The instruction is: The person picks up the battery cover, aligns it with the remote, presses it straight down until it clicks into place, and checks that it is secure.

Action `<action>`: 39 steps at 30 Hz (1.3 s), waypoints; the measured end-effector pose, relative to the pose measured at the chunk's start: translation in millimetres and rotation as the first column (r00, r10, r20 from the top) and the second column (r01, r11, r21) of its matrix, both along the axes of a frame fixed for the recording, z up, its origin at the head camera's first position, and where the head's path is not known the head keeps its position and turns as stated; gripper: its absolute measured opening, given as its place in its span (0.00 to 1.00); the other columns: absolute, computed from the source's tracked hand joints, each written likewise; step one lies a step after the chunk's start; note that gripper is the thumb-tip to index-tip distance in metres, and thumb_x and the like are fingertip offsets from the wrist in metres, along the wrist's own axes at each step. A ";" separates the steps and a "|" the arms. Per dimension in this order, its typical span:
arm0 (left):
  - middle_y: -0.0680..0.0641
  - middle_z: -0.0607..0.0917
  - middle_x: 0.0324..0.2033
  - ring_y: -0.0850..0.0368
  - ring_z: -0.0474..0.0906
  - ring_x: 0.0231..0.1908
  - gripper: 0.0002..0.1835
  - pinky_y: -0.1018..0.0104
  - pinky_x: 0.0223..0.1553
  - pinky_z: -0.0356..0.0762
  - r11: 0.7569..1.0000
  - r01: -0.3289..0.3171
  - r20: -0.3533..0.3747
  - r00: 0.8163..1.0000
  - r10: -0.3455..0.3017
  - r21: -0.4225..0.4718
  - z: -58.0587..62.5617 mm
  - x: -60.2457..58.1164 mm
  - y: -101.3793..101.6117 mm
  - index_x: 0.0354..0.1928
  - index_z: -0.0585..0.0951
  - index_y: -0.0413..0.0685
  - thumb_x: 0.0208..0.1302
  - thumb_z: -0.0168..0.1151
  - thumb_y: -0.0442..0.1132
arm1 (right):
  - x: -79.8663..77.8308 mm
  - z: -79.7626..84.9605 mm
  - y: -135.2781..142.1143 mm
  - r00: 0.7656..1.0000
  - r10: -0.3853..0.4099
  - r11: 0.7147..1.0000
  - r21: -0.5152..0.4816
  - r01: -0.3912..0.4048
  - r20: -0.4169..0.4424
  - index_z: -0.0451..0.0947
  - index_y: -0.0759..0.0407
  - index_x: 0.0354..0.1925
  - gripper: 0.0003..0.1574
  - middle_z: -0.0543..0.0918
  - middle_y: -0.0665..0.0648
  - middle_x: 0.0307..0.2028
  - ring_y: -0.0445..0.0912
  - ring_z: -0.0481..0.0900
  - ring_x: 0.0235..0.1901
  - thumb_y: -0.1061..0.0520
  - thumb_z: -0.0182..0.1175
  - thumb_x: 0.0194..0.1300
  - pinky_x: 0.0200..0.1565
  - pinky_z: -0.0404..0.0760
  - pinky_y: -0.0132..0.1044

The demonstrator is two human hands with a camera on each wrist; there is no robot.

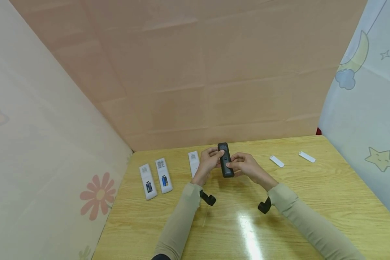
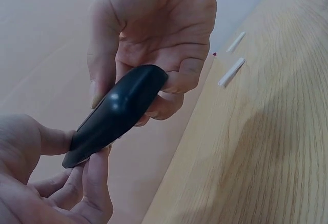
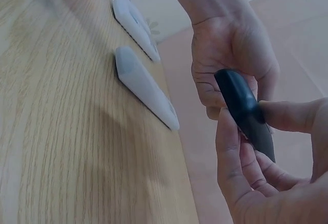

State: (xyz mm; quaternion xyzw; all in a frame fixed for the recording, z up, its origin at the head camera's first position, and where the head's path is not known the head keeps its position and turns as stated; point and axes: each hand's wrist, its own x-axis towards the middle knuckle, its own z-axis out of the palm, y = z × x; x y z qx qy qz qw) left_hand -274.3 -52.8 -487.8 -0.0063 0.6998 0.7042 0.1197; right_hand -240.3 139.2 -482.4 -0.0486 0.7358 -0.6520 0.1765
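Observation:
A black remote control (image 1: 225, 157) is held above the table, its long side pointing away from me and its labelled face up. My left hand (image 1: 210, 161) pinches its far left side, thumb on top and fingers underneath. On the near right side, my right hand (image 1: 247, 167) grips it the same way, as the left wrist view also shows with the remote's smooth black shell (image 2: 120, 103) between both hands. A white remote (image 1: 193, 162) lies beside the left hand, its near end hidden by the wrist.
Two more white remotes (image 1: 145, 171) (image 1: 160, 165) lie at the left, with batteries (image 1: 149, 186) (image 1: 164, 181) showing in their backs. Two small white covers (image 1: 277, 161) (image 1: 307, 156) lie at the right. A brown sheet (image 1: 201, 72) hangs behind the wooden table (image 1: 312, 202).

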 end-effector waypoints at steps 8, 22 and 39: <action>0.50 0.86 0.46 0.48 0.85 0.41 0.22 0.57 0.43 0.85 1.000 -0.003 0.001 1.000 0.003 0.021 2.7 -0.3 -3.0 0.59 0.79 0.49 0.68 0.66 0.50 | -1.7 1.9 -2.4 1.000 0.002 1.000 -0.028 -0.003 -0.003 0.72 0.69 0.54 0.25 0.82 0.68 0.46 0.61 0.85 0.44 0.53 0.66 0.68 0.48 0.82 0.61; 0.48 0.86 0.49 0.49 0.86 0.43 0.22 0.53 0.45 0.85 1.000 -0.005 -0.023 1.000 0.005 0.001 2.4 -2.5 -28.2 0.59 0.79 0.48 0.69 0.65 0.51 | -1.8 -0.4 -21.5 0.998 0.039 0.999 -0.031 -0.041 -0.056 0.72 0.68 0.59 0.30 0.76 0.69 0.55 0.56 0.85 0.47 0.50 0.65 0.69 0.52 0.81 0.59; 0.43 0.83 0.52 0.42 0.84 0.50 0.25 0.54 0.47 0.85 0.999 -0.033 0.002 0.999 0.033 0.031 -4.8 0.8 -59.4 0.64 0.76 0.46 0.70 0.63 0.48 | 6.6 -3.9 -45.1 0.995 0.064 0.998 -0.005 -0.065 -0.079 0.69 0.63 0.65 0.34 0.73 0.65 0.61 0.56 0.81 0.53 0.55 0.69 0.65 0.57 0.79 0.57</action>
